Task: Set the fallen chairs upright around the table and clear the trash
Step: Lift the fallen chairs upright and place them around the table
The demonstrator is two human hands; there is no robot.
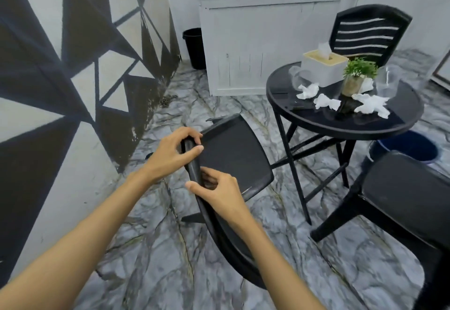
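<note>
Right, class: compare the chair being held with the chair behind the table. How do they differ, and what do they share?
The held chair is tilted, gripped along its edge by both hands, left and right; the far chair stands upright, untouched. The held chair is out on open floor, near the patterned wall; the far chair stands behind the table. Both are black.

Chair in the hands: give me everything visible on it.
The held chair is black, looks like moulded plastic, with a smooth matte seat panel and a curved backrest frame running down toward the camera. It is tilted, not upright; whether any leg touches the floor cannot be told. The left hand grips the top edge of the back, the right hand clasps the same rail lower down. It sits left of the round table, apart from it.
</note>
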